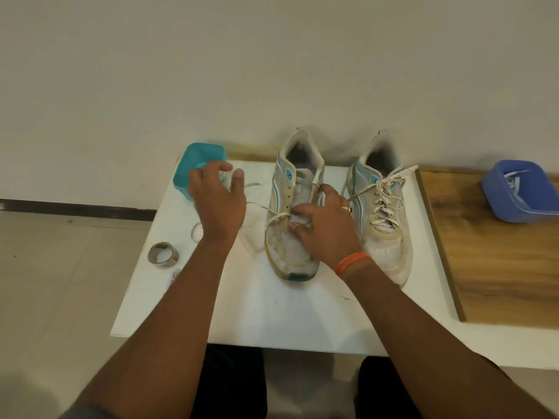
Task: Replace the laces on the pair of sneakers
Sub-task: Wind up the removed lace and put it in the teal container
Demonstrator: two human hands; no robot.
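The person is unlacing the left sneaker (pixel 292 213) at the desk (pixel 302 313) centre. The left hand (pixel 216 201) is pinching the old lace (pixel 273 219), pulling toward 10 o'clock; the right hand (pixel 325 225) is gripping the shoe. Probably next, the last eyelets need freeing.

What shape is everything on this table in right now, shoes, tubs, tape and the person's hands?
Left sneaker: nearly unlaced, lace only through the lowest eyelets.
Right sneaker: fully laced, untied.
Old lace: pulled out sideways toward the left hand.
Left hand: raised, pinching the lace.
Right hand: steadying the left sneaker.
Teal tub: upright.
Blue tub: holds white laces.
Tape roll: lying flat.
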